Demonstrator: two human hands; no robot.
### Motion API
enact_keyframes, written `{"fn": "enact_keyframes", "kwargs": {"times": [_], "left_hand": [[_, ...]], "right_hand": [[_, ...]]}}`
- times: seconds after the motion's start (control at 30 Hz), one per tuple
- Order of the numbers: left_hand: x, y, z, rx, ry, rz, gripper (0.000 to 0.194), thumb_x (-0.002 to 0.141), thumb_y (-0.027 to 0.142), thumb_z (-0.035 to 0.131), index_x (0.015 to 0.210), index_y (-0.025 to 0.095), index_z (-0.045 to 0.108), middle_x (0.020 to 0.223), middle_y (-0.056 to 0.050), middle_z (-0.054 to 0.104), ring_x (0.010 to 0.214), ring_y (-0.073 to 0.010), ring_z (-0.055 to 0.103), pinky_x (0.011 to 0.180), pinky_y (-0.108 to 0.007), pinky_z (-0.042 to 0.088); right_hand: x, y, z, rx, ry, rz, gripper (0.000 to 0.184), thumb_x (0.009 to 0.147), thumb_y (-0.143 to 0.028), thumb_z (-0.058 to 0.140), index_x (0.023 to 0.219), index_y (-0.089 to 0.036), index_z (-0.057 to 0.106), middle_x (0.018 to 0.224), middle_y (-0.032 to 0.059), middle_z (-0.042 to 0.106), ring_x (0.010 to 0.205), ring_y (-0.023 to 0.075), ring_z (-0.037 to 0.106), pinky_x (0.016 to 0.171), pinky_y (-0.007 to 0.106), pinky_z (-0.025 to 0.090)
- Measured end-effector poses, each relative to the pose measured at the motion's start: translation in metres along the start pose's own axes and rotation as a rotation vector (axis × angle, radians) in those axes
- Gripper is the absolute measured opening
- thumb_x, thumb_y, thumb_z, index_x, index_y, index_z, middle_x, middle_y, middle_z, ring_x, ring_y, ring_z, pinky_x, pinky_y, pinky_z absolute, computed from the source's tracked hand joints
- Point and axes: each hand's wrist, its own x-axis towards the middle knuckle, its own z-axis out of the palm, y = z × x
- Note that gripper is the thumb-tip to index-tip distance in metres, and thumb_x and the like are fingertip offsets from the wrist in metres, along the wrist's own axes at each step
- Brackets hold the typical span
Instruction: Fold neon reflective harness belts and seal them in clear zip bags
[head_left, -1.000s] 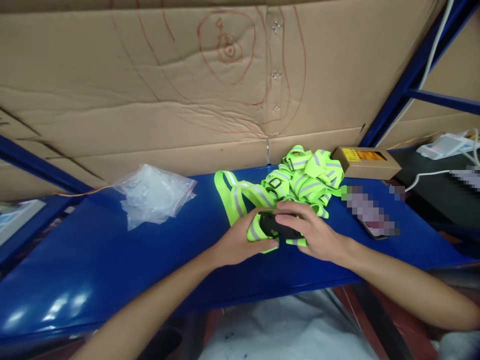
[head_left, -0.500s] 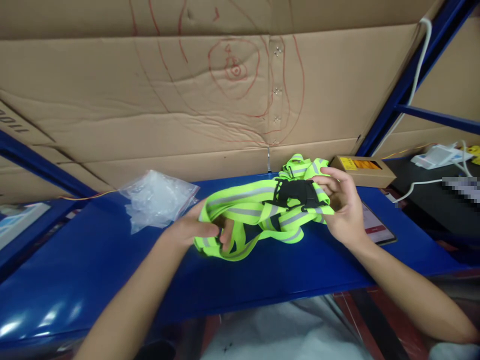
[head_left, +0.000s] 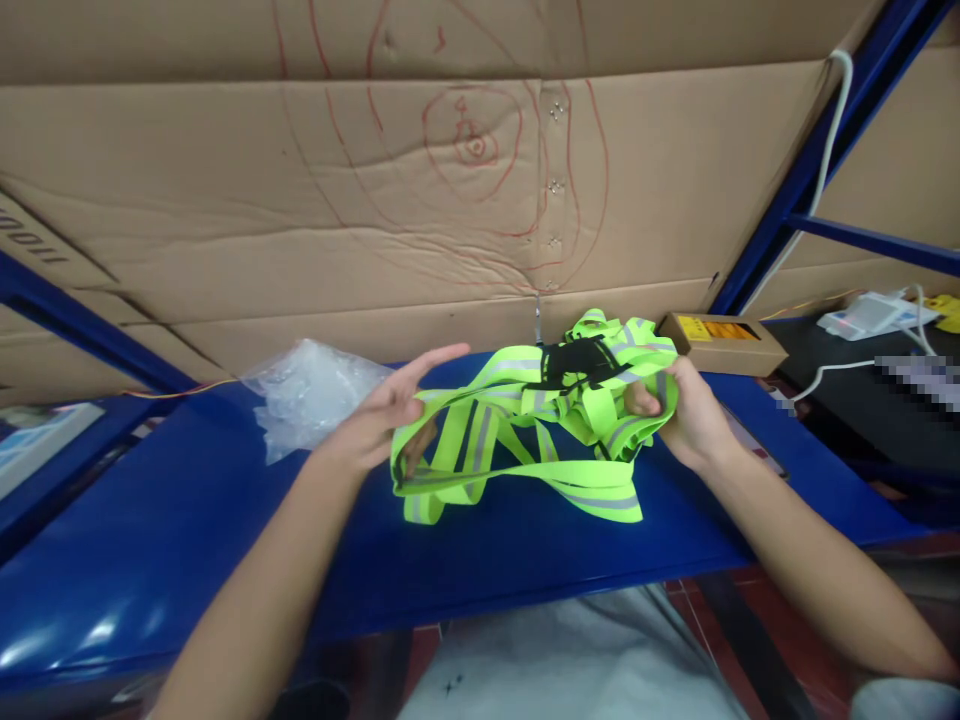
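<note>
Between my hands stretches a reflective vest (head_left: 480,450) made of neon yellow-green elastic straps with grey stripes and a black joining patch (head_left: 577,361). My left hand (head_left: 382,415) grips the looped straps at their left end; its index finger points out to the right, and some fingers are behind the bands. At the other end, my right hand (head_left: 686,410) is closed round the straps, its fingertips inside a loop. A strap loop hangs low at the front. More of the bunched straps lie at the back, near the cardboard wall.
A heap of clear plastic bags (head_left: 315,395) lies on the blue tabletop (head_left: 187,560) at the left. A small brown box (head_left: 724,343) stands at the back right, with a flat device (head_left: 754,445) partly behind my right wrist. The cardboard wall (head_left: 262,180) rises behind.
My left index finger has stretched out. My right hand has closed lower round the straps, and the loops are spread wider, with one strap dropping at the front.
</note>
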Motion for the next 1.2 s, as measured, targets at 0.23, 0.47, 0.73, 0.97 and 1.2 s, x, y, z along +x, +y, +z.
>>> {"fn": "enact_keyframes", "kwargs": {"times": [0.23,0.47,0.73,0.97,1.2], "left_hand": [[0.025,-0.044,0.009,0.888,0.254,-0.017,0.050,0.095,0.052,0.063,0.136,0.024,0.060,0.089,-0.003,0.070,0.078,-0.0195,0.067,0.071,-0.031,0.055],[0.027,-0.100,0.042,1.088,0.342,0.083,0.050,0.091,0.024,0.059,0.138,0.015,0.047,0.137,-0.019,0.057,0.129,-0.0333,0.055,0.109,-0.054,0.044],[0.023,-0.090,0.055,1.299,0.561,0.176,0.060,0.086,0.013,0.057,0.144,0.018,0.044,0.143,-0.021,0.050,0.137,-0.0403,0.046,0.108,-0.064,0.036],[0.018,-0.076,0.070,1.533,0.245,0.442,0.050,0.095,0.023,0.059,0.144,0.023,0.051,0.159,-0.017,0.043,0.148,-0.0340,0.039,0.116,-0.054,0.027],[0.016,-0.074,0.075,1.584,0.203,0.546,0.048,0.093,0.045,0.069,0.132,0.020,0.058,0.113,-0.010,0.074,0.108,-0.0278,0.066,0.106,-0.049,0.032]], "right_hand": [[0.007,0.006,-0.015,-0.252,-0.032,-0.118,0.045,0.071,-0.018,0.073,0.114,-0.027,0.063,0.095,-0.0010,0.067,0.084,0.0166,0.061,0.075,0.028,0.048],[-0.002,0.012,-0.011,-0.827,-0.451,-0.515,0.050,0.091,-0.035,0.071,0.138,-0.029,0.054,0.143,0.0102,0.055,0.137,0.0282,0.050,0.116,0.048,0.039],[-0.017,0.037,0.006,-1.199,-0.517,-0.508,0.044,0.096,-0.040,0.068,0.134,-0.021,0.060,0.122,0.0137,0.072,0.108,0.0281,0.070,0.096,0.046,0.052],[-0.016,0.041,0.006,-1.209,-0.694,-0.687,0.022,0.093,-0.007,0.049,0.103,-0.020,0.065,0.099,0.0069,0.074,0.094,0.0215,0.069,0.105,0.047,0.039],[-0.018,0.037,0.005,-0.918,-0.348,-0.395,0.019,0.087,-0.010,0.045,0.091,-0.023,0.060,0.068,-0.0042,0.056,0.057,0.0137,0.050,0.056,0.026,0.038]]}}
